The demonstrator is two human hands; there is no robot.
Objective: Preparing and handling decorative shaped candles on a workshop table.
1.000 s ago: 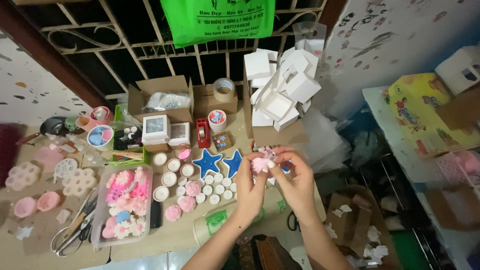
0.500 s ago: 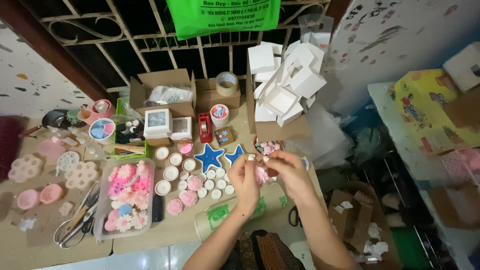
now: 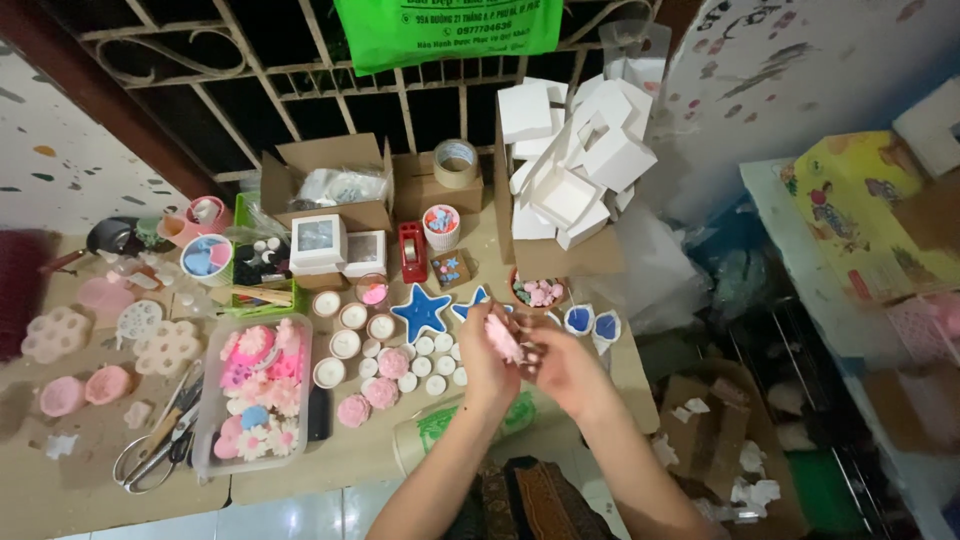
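My left hand (image 3: 485, 362) holds a small pink flower-shaped piece (image 3: 500, 338) up above the work surface. My right hand (image 3: 568, 368) is close beside it, fingers curled toward the same piece, and is blurred. Just behind the hands lie two blue star-shaped dishes (image 3: 420, 312) and a small bowl of pink and green bits (image 3: 540, 292). Small round white candles (image 3: 412, 378) and pink flower candles (image 3: 380, 392) sit to the left of my left hand.
A clear tray of pink and white flowers (image 3: 255, 392), scissors (image 3: 150, 450) and pink moulds (image 3: 165, 345) lie at left. Cardboard boxes (image 3: 325, 180), a tape roll (image 3: 455, 160) and a pile of white folded boxes (image 3: 575, 165) stand behind. A roll (image 3: 440, 435) lies under my arms.
Both hands have dropped lower and nearer me. The pink piece has turned, now showing flat in my left hand, and the small blue dishes on the right have come into view.
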